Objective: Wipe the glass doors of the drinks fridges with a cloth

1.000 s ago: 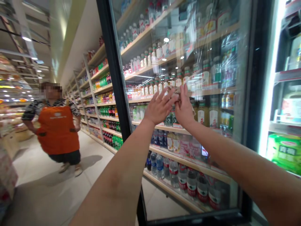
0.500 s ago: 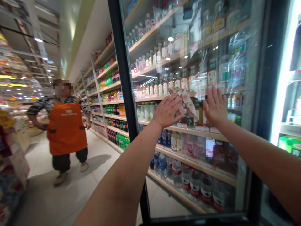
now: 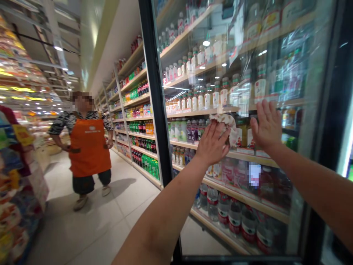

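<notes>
A glass door (image 3: pixel 204 228) with a black frame stands open in front of me, and drink shelves show through it. My left hand (image 3: pixel 213 143) presses a pale patterned cloth (image 3: pixel 232 125) against the glass, its fingers slightly apart over the cloth. The cloth is crumpled and sticks out beyond the fingertips. Right of it, my right hand (image 3: pixel 267 127) lies on the same pane, fingers extended and palm toward the glass, holding nothing.
Drink shelves (image 3: pixel 140 134) run along the aisle on the left. A person in an orange apron (image 3: pixel 88 147) stands on the tiled floor (image 3: pixel 110 221). Packaged goods (image 3: pixel 16 191) are stacked at the far left. A lit strip (image 3: pixel 349 140) is at the right edge.
My left hand has slid down and slightly right on the glass with the cloth, which is now more bunched. My right hand stays on the pane. The view has turned slightly left.
</notes>
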`<state>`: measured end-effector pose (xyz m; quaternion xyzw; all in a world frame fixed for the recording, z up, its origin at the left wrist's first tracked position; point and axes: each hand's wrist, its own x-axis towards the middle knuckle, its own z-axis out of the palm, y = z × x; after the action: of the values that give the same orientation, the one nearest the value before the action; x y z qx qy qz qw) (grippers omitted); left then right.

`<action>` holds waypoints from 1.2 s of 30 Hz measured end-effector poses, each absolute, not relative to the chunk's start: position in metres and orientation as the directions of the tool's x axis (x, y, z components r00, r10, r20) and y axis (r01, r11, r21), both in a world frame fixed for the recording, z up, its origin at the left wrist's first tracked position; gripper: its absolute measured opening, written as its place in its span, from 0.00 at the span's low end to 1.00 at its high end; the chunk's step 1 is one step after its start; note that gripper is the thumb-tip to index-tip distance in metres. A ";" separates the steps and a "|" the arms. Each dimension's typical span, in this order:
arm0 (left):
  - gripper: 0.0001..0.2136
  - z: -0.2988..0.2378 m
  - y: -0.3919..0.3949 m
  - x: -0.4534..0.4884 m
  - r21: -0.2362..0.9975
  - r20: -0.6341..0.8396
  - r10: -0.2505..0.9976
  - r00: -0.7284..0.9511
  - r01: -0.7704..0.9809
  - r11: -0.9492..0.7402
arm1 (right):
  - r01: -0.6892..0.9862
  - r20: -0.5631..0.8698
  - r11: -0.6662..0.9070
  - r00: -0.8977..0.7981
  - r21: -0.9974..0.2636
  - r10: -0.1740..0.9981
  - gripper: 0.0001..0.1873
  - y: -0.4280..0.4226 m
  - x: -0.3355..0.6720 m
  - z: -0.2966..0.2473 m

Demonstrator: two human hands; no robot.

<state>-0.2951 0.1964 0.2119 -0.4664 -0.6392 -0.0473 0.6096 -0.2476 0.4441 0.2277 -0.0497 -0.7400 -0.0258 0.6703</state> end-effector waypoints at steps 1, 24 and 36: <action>0.26 0.208 0.195 -0.296 -0.520 0.818 0.542 0.192 0.648 0.556 | 0.106 0.995 0.994 -0.092 -0.030 0.040 0.36 0.445 -0.248 0.227; 0.17 0.246 0.179 -0.264 -0.460 0.758 0.628 0.177 0.828 0.322 | 0.123 0.996 0.992 -0.086 -0.022 0.032 0.35 0.445 -0.248 0.227; 0.20 0.272 0.165 -0.266 0.094 0.881 0.375 -0.289 0.883 0.460 | 0.119 0.995 0.992 -0.085 -0.032 0.042 0.35 0.443 -0.246 0.227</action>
<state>-0.2664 0.1655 0.2717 -0.4228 -0.7440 -0.3018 0.4204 -0.2463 0.4430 0.2266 -0.0547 -0.7360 -0.0286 0.6741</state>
